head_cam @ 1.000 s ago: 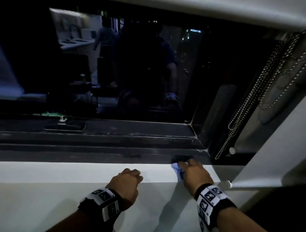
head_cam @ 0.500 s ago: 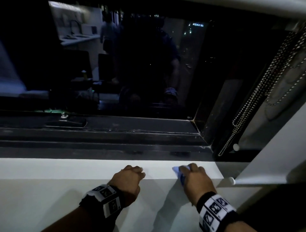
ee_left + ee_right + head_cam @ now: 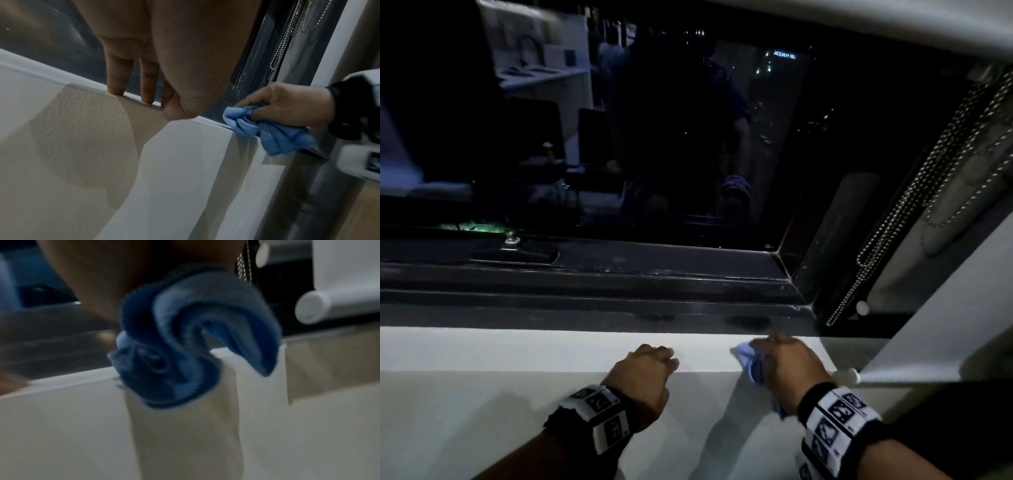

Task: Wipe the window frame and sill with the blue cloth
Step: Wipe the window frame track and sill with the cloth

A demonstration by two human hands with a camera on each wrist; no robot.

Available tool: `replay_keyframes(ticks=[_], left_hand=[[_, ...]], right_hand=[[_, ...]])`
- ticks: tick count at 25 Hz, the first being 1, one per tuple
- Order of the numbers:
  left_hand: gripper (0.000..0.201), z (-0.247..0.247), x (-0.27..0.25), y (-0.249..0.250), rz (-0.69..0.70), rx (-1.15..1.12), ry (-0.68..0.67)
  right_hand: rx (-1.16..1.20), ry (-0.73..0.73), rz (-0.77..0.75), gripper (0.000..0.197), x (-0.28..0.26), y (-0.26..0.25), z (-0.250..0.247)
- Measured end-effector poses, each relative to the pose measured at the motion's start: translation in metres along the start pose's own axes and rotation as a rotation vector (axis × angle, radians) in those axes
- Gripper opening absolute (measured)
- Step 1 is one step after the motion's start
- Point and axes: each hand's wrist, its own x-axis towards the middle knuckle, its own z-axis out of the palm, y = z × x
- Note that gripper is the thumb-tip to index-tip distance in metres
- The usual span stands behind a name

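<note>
Blue cloth [image 3: 751,365] bunched in right hand [image 3: 789,368], fingers curled round it, on the white sill [image 3: 517,349] near its right end, just short of the dark window frame [image 3: 619,294]. Left hand [image 3: 643,377] braces the sill edge, fingers straight, holding nothing. Can't tell what's wiped; I'd judge mid-task, sill leftward and frame probably left.

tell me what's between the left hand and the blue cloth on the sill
Nothing: in the head view only a bare strip of white sill separates the left hand from the blue cloth held by the right hand.
</note>
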Motion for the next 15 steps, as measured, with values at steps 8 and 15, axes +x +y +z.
replay_keyframes(ticks=[8, 15], left_hand=[[0.056, -0.006, -0.001, -0.012, 0.006, -0.043, 0.029], [0.043, -0.019, -0.025, -0.058, -0.281, 0.099, 0.097]], right_hand=[[0.035, -0.102, -0.097, 0.030, -0.016, -0.010, -0.001], [-0.068, 0.010, 0.135, 0.036, -0.012, -0.011, 0.012]])
